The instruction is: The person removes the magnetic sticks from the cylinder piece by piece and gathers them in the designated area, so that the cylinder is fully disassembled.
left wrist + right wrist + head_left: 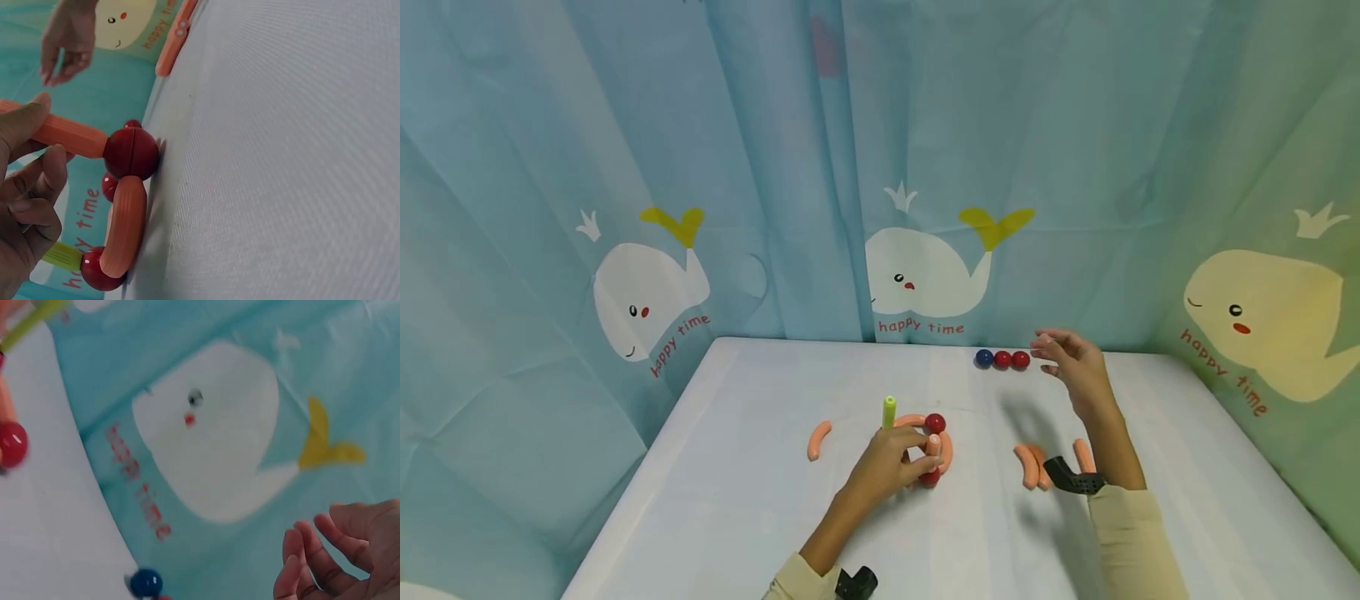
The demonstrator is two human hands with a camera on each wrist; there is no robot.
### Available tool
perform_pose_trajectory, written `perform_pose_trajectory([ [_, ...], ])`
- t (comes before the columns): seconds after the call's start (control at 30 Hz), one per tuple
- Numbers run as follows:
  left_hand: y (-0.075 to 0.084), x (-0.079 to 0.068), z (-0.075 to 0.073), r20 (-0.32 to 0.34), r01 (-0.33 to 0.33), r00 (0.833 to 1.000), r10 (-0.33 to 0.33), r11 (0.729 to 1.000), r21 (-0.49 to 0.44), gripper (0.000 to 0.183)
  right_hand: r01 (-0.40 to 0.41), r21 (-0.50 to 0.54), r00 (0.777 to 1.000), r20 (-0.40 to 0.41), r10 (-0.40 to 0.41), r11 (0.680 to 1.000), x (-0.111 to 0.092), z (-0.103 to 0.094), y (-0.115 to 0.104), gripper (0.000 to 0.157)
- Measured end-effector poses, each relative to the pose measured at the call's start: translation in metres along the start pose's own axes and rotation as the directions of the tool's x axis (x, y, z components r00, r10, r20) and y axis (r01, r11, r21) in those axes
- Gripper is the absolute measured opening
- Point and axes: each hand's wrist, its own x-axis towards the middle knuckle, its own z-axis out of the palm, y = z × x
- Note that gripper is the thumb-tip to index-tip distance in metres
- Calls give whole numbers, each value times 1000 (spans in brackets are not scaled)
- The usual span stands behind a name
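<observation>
The person's left hand (880, 465) pinches the orange rod (75, 135), which stands on a red ball (131, 153) in the ring (947, 452) on the counter (737, 500) and looks light, stiff and best held mid-shaft, while the right hand (1078, 373), holding nothing, hangs loosely curled beside three smooth balls (1002, 360).

Clock reference: assembly (947, 452), head view. Its curved rods (125, 228) and upright rod (72, 134) are showing ridged salmon-orange, its balls (935, 423) glossy red, its tube (889, 412) at 11 o'clock lime green. Between 1 and 2 o'clock, one loose ball (984, 358) is showing dark blue, two loose balls (1020, 360) red. The tabletop (730, 500) is showing white. At 12 o'clock, the curtain (1075, 167) is displaying light blue with a white whale (925, 275), yellow tail (992, 229) and red lettering (921, 327).
</observation>
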Motion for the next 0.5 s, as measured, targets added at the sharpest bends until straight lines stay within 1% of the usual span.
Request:
perform_pose_trajectory([
  [0.07, -1, 0, 0, 3, -4, 1000, 4, 1000, 23, 14, 51, -90, 998, 29, -49, 995, -11, 10, -8, 30],
  [0.13, -2, 0, 0, 7, 0, 1000, 0, 999, 45, 15, 127, -197, 989, 94, -111, 972, -21, 21, -14, 32],
  [0.17, -3, 0, 0, 10, 1, 1000, -2, 998, 61, 15, 174, -226, 980, 140, -144, 958, -26, 26, -15, 31],
  [0.23, -5, -1, 0, 18, 11, 1000, -13, 997, 78, 16, 277, -294, 949, 234, -212, 915, -35, 38, -18, 27],
  [0.3, -7, -1, 1, 36, 30, 999, -33, 996, 87, 17, 369, -333, 907, 332, -259, 867, -45, 50, -20, 22],
  [0.37, -9, -1, 1, 56, 62, 996, -67, 994, 90, 21, 435, -348, 865, 416, -279, 830, -56, 60, -21, 23],
  [0.4, -9, -1, 2, 67, 88, 993, -94, 992, 85, 24, 457, -358, 849, 448, -279, 815, -60, 65, -21, 24],
  [0.47, -10, -1, 2, 91, 131, 986, -139, 988, 85, 31, 485, -351, 820, 501, -276, 801, -68, 74, -18, 29],
  [0.5, -10, -1, 2, 104, 154, 981, -162, 984, 88, 34, 491, -340, 807, 525, -272, 802, -71, 78, -16, 31],
])
